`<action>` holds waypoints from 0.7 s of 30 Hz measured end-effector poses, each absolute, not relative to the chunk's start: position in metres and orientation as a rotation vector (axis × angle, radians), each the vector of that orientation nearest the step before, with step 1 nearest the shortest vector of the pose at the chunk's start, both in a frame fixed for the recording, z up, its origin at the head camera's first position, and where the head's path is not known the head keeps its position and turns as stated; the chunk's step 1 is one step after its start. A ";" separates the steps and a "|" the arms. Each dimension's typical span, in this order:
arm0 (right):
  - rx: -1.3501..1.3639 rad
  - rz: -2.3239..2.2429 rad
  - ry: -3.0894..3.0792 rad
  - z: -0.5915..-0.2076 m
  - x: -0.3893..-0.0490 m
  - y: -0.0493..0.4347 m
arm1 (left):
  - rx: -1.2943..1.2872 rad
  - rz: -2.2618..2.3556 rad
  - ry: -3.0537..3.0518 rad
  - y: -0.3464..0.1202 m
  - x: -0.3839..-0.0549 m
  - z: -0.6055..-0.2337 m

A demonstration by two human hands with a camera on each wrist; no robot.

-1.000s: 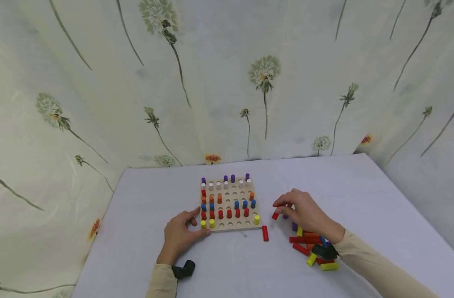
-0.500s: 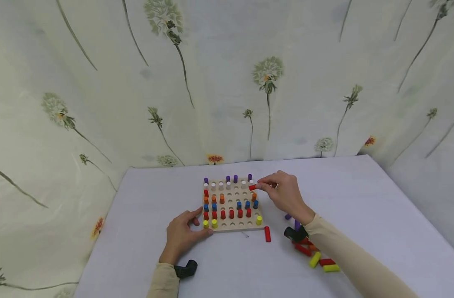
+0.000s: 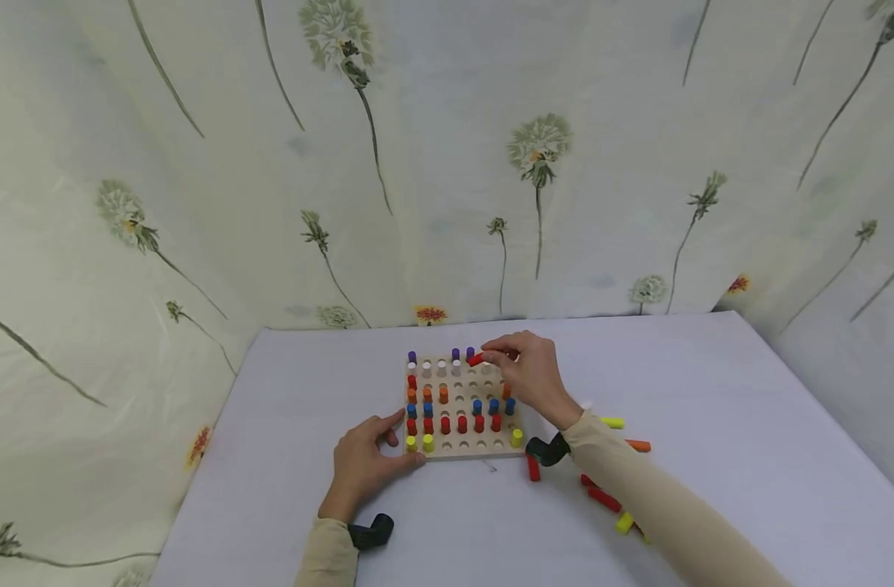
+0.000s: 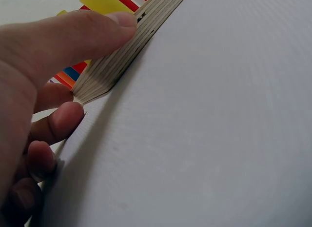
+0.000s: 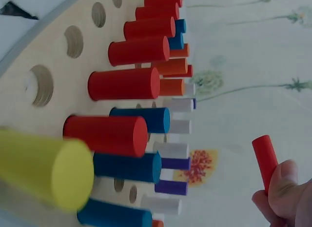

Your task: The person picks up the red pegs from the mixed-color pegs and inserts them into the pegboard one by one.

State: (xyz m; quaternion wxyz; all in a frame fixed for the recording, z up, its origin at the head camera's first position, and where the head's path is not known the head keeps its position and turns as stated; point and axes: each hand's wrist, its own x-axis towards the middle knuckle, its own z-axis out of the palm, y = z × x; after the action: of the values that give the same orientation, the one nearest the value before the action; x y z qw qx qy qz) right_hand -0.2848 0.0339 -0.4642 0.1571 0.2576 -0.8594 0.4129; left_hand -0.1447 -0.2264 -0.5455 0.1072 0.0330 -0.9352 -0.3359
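A wooden pegboard [image 3: 454, 454] with rows of upright coloured pegs lies on the table. My left hand [image 3: 365, 463] grips its near left corner, the thumb along the front edge and a finger at the left side. In the left wrist view the thumb presses the board's layered edge [image 4: 122, 58]. My right hand [image 3: 533, 371] is above the board's back right part. Thumb and fingers pinch a red peg [image 3: 476, 359], held tilted near the purple and white rows. The right wrist view shows this red peg [image 5: 264, 158] sticking out of the fingertips, apart from the board. The hand hides some back pegs.
A loose red peg [image 3: 533, 469] lies by the board's near right corner. More loose pegs, such as an orange peg [image 3: 639, 446] and a yellow peg [image 3: 624, 523], lie right of the board, partly hidden by the right forearm. Floral cloth [image 3: 447, 163] hangs behind the table.
My right hand has carried the red peg from beside the loose pegs leftward and back, over the board. The left hand stays at the corner. The head view has shifted slightly.
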 end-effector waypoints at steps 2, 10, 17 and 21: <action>0.733 1.203 -2.474 -0.467 -0.286 0.028 | 0.098 -0.986 -2.755 -0.227 -0.145 -0.546; 0.712 1.264 -2.548 -0.476 -0.288 0.005 | 0.086 -0.967 -2.753 -0.227 -0.146 -0.547; 0.768 1.300 -2.613 -0.483 -0.292 -0.011 | 0.086 -0.960 -2.756 -0.227 -0.148 -0.546; 0.815 1.288 -2.639 -0.487 -0.293 -0.018 | 0.082 -0.971 -2.754 -0.228 -0.148 -0.547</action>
State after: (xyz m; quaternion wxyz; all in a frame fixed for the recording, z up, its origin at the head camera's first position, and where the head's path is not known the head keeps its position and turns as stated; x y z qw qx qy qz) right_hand -0.2929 -0.0177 -0.4874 0.0469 0.2671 -0.8650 0.4223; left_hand -0.1476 -0.2279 -0.5468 0.1100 0.0280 -0.9370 -0.3304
